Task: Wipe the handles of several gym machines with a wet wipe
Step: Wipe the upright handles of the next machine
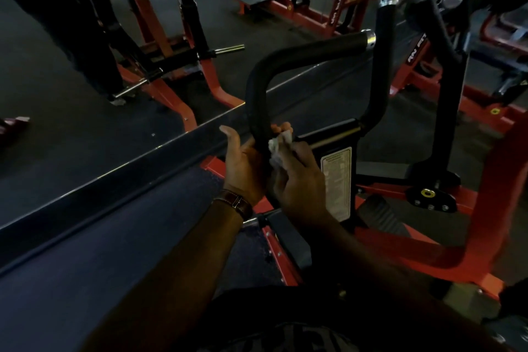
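A black foam-covered handle (300, 50) rises from the red machine and bends to the right, ending in a chrome cap. My left hand (243, 164) grips its lower upright part, thumb raised, with fingertips showing on the far side. My right hand (298, 180) pinches a crumpled white wet wipe (275, 150) and holds it against the handle just beside the left hand. A second black handle (384, 51) stands upright to the right, and a third handle (440, 23) leans further right.
A black plate with a white instruction label (337, 180) sits just behind my right hand. The red machine frame (485, 208) runs along the right. Other red racks (160, 37) and a person's dark trouser legs (85, 37) are at the left. A dark ledge (114, 180) crosses diagonally.
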Demonstrator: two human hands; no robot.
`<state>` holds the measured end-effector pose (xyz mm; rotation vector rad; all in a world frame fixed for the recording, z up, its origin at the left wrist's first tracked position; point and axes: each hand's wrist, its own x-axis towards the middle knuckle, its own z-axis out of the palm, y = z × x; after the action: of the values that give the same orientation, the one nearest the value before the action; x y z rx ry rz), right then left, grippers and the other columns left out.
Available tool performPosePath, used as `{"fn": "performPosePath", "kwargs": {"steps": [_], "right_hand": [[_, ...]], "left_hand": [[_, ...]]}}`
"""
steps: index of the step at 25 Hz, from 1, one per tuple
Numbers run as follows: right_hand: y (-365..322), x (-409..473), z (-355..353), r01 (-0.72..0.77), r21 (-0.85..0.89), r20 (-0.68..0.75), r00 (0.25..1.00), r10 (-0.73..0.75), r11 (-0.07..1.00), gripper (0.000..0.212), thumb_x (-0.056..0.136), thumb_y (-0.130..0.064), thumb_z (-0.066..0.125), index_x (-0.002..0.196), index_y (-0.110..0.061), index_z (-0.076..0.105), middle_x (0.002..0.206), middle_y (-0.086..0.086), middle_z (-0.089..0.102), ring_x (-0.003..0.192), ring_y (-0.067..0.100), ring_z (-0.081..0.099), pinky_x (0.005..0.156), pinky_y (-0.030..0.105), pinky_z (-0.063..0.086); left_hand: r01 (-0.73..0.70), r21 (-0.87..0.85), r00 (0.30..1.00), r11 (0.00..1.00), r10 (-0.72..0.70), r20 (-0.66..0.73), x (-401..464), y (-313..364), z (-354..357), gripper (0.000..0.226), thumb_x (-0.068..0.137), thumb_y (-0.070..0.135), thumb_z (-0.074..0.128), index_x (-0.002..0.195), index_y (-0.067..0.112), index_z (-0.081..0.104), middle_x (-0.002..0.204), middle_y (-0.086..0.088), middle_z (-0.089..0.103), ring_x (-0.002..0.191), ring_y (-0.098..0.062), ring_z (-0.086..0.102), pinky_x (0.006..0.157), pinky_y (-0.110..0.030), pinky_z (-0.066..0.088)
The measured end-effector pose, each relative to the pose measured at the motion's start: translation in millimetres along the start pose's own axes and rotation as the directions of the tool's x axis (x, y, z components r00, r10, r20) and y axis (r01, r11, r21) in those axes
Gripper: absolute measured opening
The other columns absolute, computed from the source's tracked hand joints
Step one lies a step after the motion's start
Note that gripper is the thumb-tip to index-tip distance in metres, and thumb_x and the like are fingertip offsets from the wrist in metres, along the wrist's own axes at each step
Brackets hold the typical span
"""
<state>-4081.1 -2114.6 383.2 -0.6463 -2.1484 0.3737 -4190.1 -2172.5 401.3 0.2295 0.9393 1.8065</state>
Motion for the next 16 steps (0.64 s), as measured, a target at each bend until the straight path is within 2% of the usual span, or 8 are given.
{"fn": "performPosePath", "kwargs": {"steps": [2,3,4,6,9,11,13,16], "right_hand": [[-3,18,1,0.250,0.046,-0.020,0.968,-0.249,0.967,0.024,0.097,-0.016,0.060,0.113,-0.004,0.073,0.105,0.006,0.068,0.098,0.016,0.058,0.084,0.022,0.050],[-3,35,0,0.381,0.016,-0.036,0.924,-0.380,0.925,0.019,0.095,-0.016,0.066,0.107,-0.005,0.076,0.099,0.006,0.070,0.092,0.016,0.059,0.078,0.023,0.049],[2,48,-2,0.478,-0.016,-0.037,0.877,-0.479,0.878,0.016,0.093,-0.016,0.070,0.103,-0.005,0.077,0.097,0.005,0.070,0.087,0.016,0.058,0.073,0.023,0.047],[18,51,-5,0.608,-0.057,0.033,0.794,-0.607,0.792,0.014,0.094,-0.013,0.069,0.100,-0.004,0.077,0.101,0.003,0.069,0.085,0.017,0.062,0.067,0.027,0.050],[50,33,-17,0.717,-0.085,0.182,0.694,-0.697,0.692,0.016,0.096,-0.014,0.064,0.103,-0.009,0.076,0.101,0.001,0.072,0.083,0.023,0.067,0.057,0.035,0.053],[45,35,-10,0.696,-0.120,0.186,0.716,-0.673,0.708,0.018,0.093,-0.013,0.067,0.107,-0.010,0.076,0.100,0.001,0.070,0.081,0.021,0.063,0.055,0.035,0.051],[17,49,6,0.643,-0.154,0.088,0.765,-0.638,0.750,0.018,0.090,-0.014,0.069,0.105,-0.008,0.077,0.099,0.002,0.067,0.081,0.018,0.055,0.060,0.029,0.043],[5,56,9,0.556,-0.090,0.018,0.830,-0.557,0.826,0.016,0.094,-0.018,0.068,0.103,-0.009,0.078,0.086,0.003,0.069,0.079,0.016,0.060,0.061,0.029,0.048]], "left_hand": [[0.004,0.016,1.000,1.000,-0.005,0.017,7,1,-2,0.102,0.085,0.085,0.016,0.113,0.004,0.071,0.131,-0.018,0.064,0.126,-0.030,0.059,0.112,-0.043,0.041],[0.006,0.059,0.998,0.998,-0.003,-0.055,12,-4,-11,0.104,0.083,0.087,0.018,0.120,0.004,0.069,0.133,-0.019,0.062,0.129,-0.031,0.057,0.116,-0.045,0.037],[-0.018,-0.005,1.000,1.000,0.018,0.006,13,-5,-9,0.108,0.082,0.088,0.020,0.129,0.001,0.063,0.138,-0.021,0.058,0.133,-0.033,0.053,0.118,-0.046,0.034],[-0.035,-0.027,0.991,0.999,0.038,0.125,14,-1,-11,0.116,0.080,0.091,0.021,0.135,-0.006,0.052,0.142,-0.028,0.052,0.134,-0.038,0.050,0.118,-0.048,0.034],[-0.056,-0.053,0.984,0.997,0.064,0.166,20,-3,-9,0.109,0.082,0.089,0.015,0.115,-0.005,0.061,0.123,-0.028,0.061,0.116,-0.036,0.061,0.098,-0.041,0.052],[-0.041,-0.068,0.987,0.997,0.051,0.155,21,-4,-7,0.106,0.083,0.088,0.015,0.107,-0.003,0.064,0.116,-0.024,0.065,0.113,-0.034,0.063,0.099,-0.041,0.051],[-0.049,-0.062,0.987,0.997,0.058,0.149,22,-4,-4,0.100,0.084,0.087,0.018,0.101,0.003,0.070,0.111,-0.018,0.069,0.113,-0.031,0.064,0.110,-0.043,0.043],[-0.068,-0.065,0.990,0.996,0.075,0.120,21,-3,-3,0.096,0.082,0.087,0.026,0.102,0.006,0.074,0.112,-0.015,0.070,0.118,-0.031,0.062,0.116,-0.047,0.036]]}}
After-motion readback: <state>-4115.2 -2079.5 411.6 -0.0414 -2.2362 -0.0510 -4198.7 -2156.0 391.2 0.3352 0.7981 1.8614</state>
